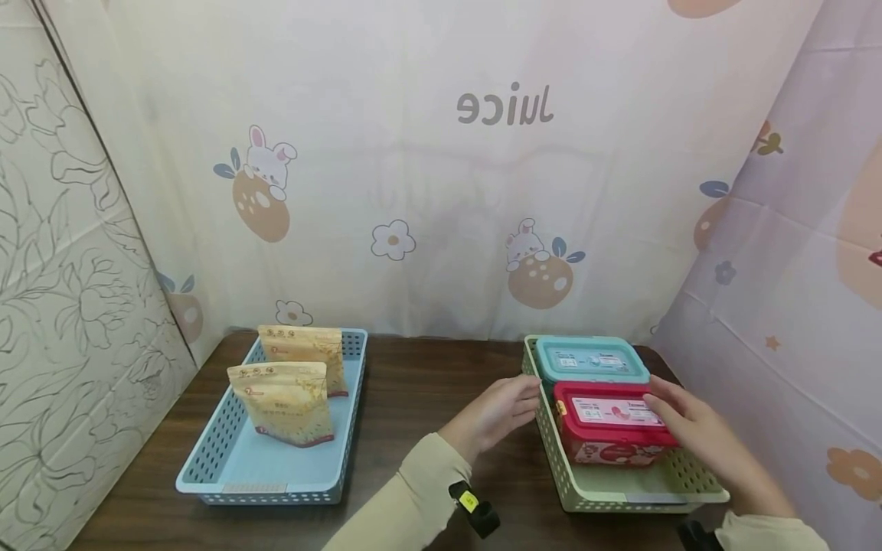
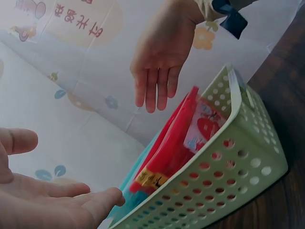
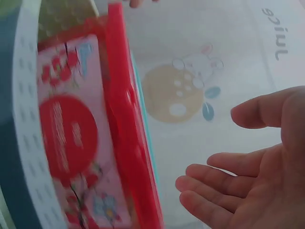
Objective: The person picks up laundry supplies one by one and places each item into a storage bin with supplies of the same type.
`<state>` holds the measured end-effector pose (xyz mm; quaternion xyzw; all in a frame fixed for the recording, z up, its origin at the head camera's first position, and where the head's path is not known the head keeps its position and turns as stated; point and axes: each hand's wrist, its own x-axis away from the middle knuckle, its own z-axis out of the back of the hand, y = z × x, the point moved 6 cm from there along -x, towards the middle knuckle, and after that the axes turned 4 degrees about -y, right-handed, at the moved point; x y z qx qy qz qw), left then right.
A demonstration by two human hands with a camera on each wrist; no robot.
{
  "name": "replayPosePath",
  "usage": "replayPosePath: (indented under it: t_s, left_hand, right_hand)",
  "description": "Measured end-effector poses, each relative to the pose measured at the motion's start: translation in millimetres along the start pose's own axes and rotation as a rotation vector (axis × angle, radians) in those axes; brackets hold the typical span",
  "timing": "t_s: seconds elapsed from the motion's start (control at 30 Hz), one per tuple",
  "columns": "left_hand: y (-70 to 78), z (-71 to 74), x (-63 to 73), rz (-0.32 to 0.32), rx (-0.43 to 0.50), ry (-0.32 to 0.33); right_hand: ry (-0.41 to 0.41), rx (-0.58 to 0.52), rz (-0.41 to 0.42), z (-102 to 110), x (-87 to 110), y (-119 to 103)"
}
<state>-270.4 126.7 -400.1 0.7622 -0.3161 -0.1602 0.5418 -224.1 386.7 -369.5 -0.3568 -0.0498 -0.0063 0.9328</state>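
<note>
A pale green perforated basket (image 1: 575,497) stands at the right of the table. Inside it, a red-lidded plastic box (image 1: 613,435) sits in front of a similar box with a teal lid (image 1: 592,358). My left hand (image 1: 491,415) is beside the basket's left wall, its fingers extended near the rim. At the right end of the red box is my right hand (image 1: 699,428), fingertips close over the lid's edge. The right wrist view shows the fingers of this hand (image 3: 238,183) spread, with nothing in the palm.
On the left, a blue perforated basket (image 1: 285,490) holds two yellow stand-up pouches, the front pouch (image 1: 285,405) and the rear pouch (image 1: 310,348). Dark wood tabletop (image 1: 427,375) lies between the baskets. Printed cloths (image 1: 413,191) enclose the table at the back and sides.
</note>
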Motion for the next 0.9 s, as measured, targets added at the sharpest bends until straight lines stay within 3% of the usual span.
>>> replayPosePath:
  t_s: [0.33,0.9]
  left_hand:
    - [11.4,28.1,10.5,-0.051,-0.028,0.026]
    - [35.7,74.6,36.6,-0.089,-0.035,0.085]
  right_hand:
    - [0.000,-0.058,0.079,-27.7,-13.1,-35.1]
    - [-0.037,-0.254,0.220,-79.0,-39.4,-95.7]
